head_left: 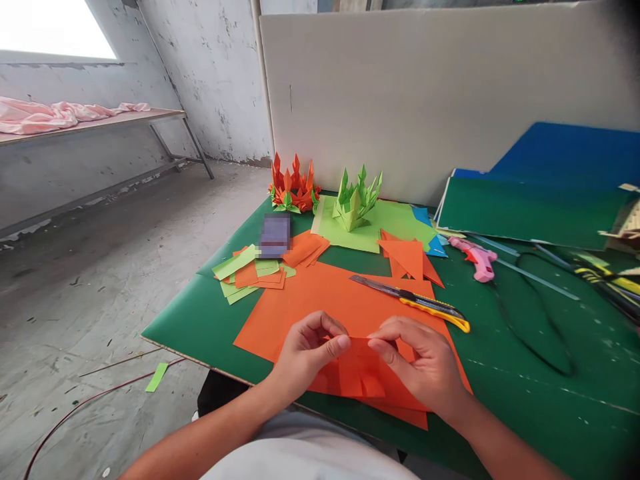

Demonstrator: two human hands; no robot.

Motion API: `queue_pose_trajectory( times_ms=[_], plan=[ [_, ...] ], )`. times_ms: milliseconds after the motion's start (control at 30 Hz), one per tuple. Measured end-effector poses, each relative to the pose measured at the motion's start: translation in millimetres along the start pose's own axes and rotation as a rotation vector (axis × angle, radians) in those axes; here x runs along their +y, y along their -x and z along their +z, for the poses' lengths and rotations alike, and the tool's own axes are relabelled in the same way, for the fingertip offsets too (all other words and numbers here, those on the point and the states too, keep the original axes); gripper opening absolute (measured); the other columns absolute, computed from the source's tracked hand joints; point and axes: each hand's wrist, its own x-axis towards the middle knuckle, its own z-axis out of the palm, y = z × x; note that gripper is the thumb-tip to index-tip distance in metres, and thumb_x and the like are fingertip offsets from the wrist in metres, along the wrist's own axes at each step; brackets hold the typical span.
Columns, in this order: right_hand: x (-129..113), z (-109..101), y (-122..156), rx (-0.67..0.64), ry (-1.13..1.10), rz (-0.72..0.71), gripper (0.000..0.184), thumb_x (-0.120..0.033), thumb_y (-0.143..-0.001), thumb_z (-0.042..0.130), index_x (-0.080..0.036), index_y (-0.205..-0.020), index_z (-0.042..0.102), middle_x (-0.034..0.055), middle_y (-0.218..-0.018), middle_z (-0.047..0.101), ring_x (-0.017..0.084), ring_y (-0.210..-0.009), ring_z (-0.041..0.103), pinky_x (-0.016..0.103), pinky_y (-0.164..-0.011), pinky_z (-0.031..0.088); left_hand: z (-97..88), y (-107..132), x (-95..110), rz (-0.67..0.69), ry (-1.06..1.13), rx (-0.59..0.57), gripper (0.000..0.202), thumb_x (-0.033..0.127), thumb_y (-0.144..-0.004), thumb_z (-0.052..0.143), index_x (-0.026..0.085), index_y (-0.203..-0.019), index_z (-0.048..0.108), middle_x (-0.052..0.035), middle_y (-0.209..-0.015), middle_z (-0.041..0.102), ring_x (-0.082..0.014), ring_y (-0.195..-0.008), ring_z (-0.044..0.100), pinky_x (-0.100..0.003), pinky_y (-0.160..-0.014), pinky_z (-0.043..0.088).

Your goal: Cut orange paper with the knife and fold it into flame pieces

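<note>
My left hand [307, 353] and my right hand [423, 360] both pinch a small folded orange paper piece [357, 373] near the table's front edge. The fingertips of the two hands nearly meet on its top edge. The piece lies over a large orange paper sheet [320, 297] spread on the green table cover [200, 320]. A yellow box cutter [415, 302] with its blade out lies on the sheet just beyond my right hand.
An orange origami crown [293, 187] and a green origami crown [356, 199] stand at the back by a white board [425, 87]. Cut orange and green strips [255, 270], orange triangles [407, 259], a pink glue gun [475, 257] and its black cord [530, 320] lie about. Blue and green sheets [530, 207] are stacked right.
</note>
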Motion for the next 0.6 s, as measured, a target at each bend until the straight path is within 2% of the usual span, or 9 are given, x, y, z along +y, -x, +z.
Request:
queue_pose_trajectory(
  times_ms=[133,233,300,367,467,533,600],
  plan=[
    [-1.6,-1.1,-0.9,0.009,-0.003,0.030,0.018,-0.030,-0.090,0.062,-0.023,-0.073,0.063,0.0016,-0.066,0.066,0.017,-0.060,0.059,0.028,-0.057,0.048,0.7,-0.1,-2.4,0.029,-0.028,0.010,0.032,0.041,-0.074,0.079,0.016,-0.075,0.060,-0.0014,-0.074,0.060,-0.0111,-0.068,0.052,-0.021,-0.062,0.043],
    [-0.1,-1.7,0.0,0.007,0.002,0.068,0.019,-0.033,-0.090,0.062,-0.023,-0.074,0.065,0.0019,-0.067,0.067,0.017,-0.061,0.060,0.028,-0.058,0.050,1.9,0.5,-4.9,0.055,-0.051,0.009,0.032,0.040,-0.072,0.082,0.017,-0.085,0.065,-0.0047,-0.085,0.064,-0.0154,-0.081,0.059,-0.024,-0.071,0.049],
    [2.5,-1.5,1.8,0.011,-0.008,0.117,0.016,-0.036,-0.089,0.063,-0.024,-0.081,0.069,0.0023,-0.072,0.068,0.017,-0.064,0.061,0.027,-0.061,0.051,2.5,0.8,-6.1,0.048,-0.057,-0.025,0.032,0.040,-0.073,0.081,0.017,-0.089,0.067,-0.0070,-0.090,0.065,-0.0180,-0.087,0.060,-0.026,-0.075,0.050],
    [4.7,-1.2,4.1,0.011,-0.072,0.174,0.020,-0.040,-0.087,0.065,-0.026,-0.101,0.069,0.0028,-0.084,0.068,0.018,-0.075,0.063,0.027,-0.070,0.054,3.0,0.5,-6.4,0.045,-0.046,-0.024,0.031,0.039,-0.073,0.081,0.017,-0.089,0.067,-0.0075,-0.091,0.065,-0.0184,-0.088,0.060,-0.026,-0.075,0.051],
    [3.6,-2.2,6.3,-0.089,-0.276,0.277,0.053,-0.044,-0.083,0.069,-0.030,-0.131,0.052,0.0049,-0.107,0.063,0.021,-0.097,0.063,0.030,-0.086,0.053,3.4,-1.1,-6.0,0.079,-0.009,0.053,0.030,0.038,-0.072,0.082,0.018,-0.088,0.065,-0.0051,-0.090,0.062,-0.0155,-0.084,0.058,-0.023,-0.071,0.050],
    [0.6,-3.9,5.9,-0.209,-0.392,0.359,0.060,-0.042,-0.083,0.067,-0.031,-0.137,0.045,0.0075,-0.122,0.058,0.022,-0.104,0.062,0.033,-0.087,0.053,3.7,-2.2,-6.4,0.099,-0.003,0.076,0.029,0.037,-0.073,0.081,0.018,-0.086,0.063,-0.0034,-0.088,0.059,-0.0135,-0.080,0.056,-0.022,-0.068,0.048],
    [-1.9,-5.6,4.4,-0.297,-0.450,0.414,0.059,-0.038,-0.084,0.065,-0.031,-0.138,0.044,0.0083,-0.132,0.053,0.020,-0.098,0.063,0.033,-0.084,0.054,4.0,-2.8,-7.6,0.118,-0.015,0.068,0.027,0.036,-0.076,0.079,0.017,-0.085,0.062,-0.0025,-0.086,0.058,-0.0125,-0.077,0.054,-0.021,-0.066,0.047]
  ],
)
